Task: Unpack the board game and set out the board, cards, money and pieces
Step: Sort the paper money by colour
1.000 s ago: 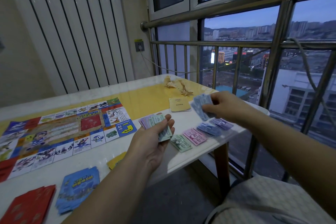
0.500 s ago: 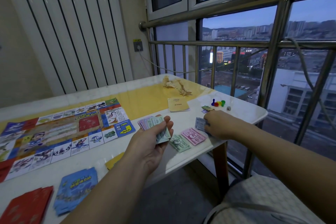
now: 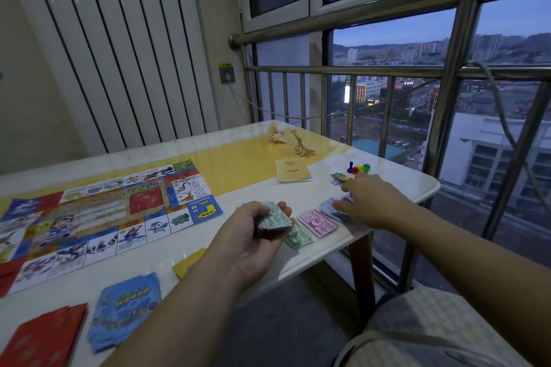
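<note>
Now gripping a money stack (image 3: pixel 275 218) in the curled left hand (image 3: pixel 253 243), over the table (image 3: pixel 328 250); pressing the blue notes (image 3: pixel 329 208), beside the pink notes (image 3: pixel 318 222), with straight fingers of the right hand (image 3: pixel 374 202).

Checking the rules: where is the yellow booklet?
In the head view, the booklet lies on the table, right side, left of the coloured pawns, near the crumpled paper.

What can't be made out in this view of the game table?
All head view.
1. Blue notes: mostly under the right hand; whether its fingers pinch them is hidden.
2. Red cards: cut off by the bottom-left edge.
3. Yellow card: partly behind the left forearm.
4. Coloured pawns: too small to count.
</note>
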Demonstrator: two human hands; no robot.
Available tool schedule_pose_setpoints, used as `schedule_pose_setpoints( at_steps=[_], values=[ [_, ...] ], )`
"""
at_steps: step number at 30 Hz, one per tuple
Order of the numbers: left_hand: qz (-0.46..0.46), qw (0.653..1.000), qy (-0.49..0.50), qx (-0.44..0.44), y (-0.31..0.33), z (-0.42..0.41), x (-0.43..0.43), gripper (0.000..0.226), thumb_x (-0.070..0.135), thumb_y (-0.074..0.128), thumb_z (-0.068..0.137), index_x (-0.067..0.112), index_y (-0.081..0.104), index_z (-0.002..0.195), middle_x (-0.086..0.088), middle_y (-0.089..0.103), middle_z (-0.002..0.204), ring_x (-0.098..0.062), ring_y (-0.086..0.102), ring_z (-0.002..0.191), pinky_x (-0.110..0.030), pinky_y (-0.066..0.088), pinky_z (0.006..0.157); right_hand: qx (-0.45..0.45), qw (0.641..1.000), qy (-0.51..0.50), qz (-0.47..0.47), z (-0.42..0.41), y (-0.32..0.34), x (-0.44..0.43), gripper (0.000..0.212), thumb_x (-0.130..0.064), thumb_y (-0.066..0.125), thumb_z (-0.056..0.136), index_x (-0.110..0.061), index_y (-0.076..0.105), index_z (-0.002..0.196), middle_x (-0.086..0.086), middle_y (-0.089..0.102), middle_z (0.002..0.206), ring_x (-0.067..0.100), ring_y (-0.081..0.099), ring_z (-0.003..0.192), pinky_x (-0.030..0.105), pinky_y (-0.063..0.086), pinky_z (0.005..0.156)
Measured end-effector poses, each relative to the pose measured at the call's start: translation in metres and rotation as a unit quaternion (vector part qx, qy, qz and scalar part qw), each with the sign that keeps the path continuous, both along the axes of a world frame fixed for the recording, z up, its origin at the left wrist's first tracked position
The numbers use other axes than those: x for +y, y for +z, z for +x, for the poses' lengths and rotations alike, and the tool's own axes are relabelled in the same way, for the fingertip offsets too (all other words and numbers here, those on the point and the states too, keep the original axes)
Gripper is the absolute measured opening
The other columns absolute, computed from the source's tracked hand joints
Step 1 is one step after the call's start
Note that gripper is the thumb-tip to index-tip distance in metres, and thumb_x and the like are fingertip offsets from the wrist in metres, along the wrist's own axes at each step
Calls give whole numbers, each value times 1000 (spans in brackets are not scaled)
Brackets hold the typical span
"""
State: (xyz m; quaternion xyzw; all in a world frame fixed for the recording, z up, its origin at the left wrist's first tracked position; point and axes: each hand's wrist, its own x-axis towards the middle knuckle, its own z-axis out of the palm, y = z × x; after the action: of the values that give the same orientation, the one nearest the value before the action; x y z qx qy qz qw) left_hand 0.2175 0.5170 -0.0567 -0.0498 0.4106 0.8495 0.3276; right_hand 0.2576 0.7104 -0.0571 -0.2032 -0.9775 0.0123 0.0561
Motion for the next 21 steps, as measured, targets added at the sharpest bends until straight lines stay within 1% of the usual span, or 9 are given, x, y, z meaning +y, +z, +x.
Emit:
schedule_pose_setpoints(
  at_steps=[2,3,6,8,9,12,16,18,21],
  values=[
    [-12,1000,-16,19,-4,0,1,20,-8,34,93,-10,53,100,-21,64,93,-28,62,90,-34,52,72,44,998,23,-32,3,6,-5,48,-46,46,95,-17,52,132,7,52,128,19,54,108,31,45,89],
    [-19,999,-19,29,-6,0,2,19,-9,35,93,-10,54,99,-21,66,91,-27,63,87,-32,56,68,79,993,43,-73,4,9,-10,47,-46,48,94,-17,54,131,6,55,125,17,55,105,31,46,89],
    [-46,996,-15,76,-8,4,4,14,-11,45,91,-5,57,96,-20,67,90,-27,65,81,-27,57,58,140,956,115,-229,8,15,-36,38,-48,54,89,-17,65,108,2,66,102,12,60,85,27,48,75],
    [-74,990,-11,117,-8,8,4,14,-10,51,88,0,59,93,-17,68,86,-23,65,75,-24,56,54,135,927,143,-318,9,14,-52,35,-48,61,85,-13,68,89,10,68,88,18,61,74,33,50,70],
    [-82,988,-9,133,-8,10,3,16,-10,52,88,3,60,92,-16,68,83,-21,65,72,-22,56,53,133,915,148,-352,8,13,-57,34,-45,64,84,-11,68,84,12,67,81,18,59,69,35,49,68],
    [-73,987,-7,142,-5,10,-2,16,-9,50,88,3,60,93,-13,70,74,-18,67,63,-22,56,52,144,879,133,-434,5,10,-61,27,-37,69,83,-10,66,78,4,62,67,13,53,62,33,45,64],
    [-66,986,10,151,-4,7,-6,15,-11,47,89,1,57,87,-7,66,54,-11,63,46,-21,53,45,167,844,112,-497,3,8,-63,19,-27,69,84,-10,66,76,5,58,66,12,49,60,27,42,59],
    [-80,981,26,174,-5,7,-7,16,-11,51,87,3,57,88,-6,68,56,-10,65,48,-21,52,45,184,813,101,-543,3,6,-66,17,-22,68,85,-7,66,78,9,56,70,16,48,63,28,41,59],
    [-100,978,49,177,-8,5,-6,15,-9,58,85,6,58,88,-3,69,58,-10,66,50,-20,51,44,203,784,87,-581,4,2,-69,18,-20,68,86,-3,66,79,16,55,77,23,47,71,34,40,64]
  ],
)
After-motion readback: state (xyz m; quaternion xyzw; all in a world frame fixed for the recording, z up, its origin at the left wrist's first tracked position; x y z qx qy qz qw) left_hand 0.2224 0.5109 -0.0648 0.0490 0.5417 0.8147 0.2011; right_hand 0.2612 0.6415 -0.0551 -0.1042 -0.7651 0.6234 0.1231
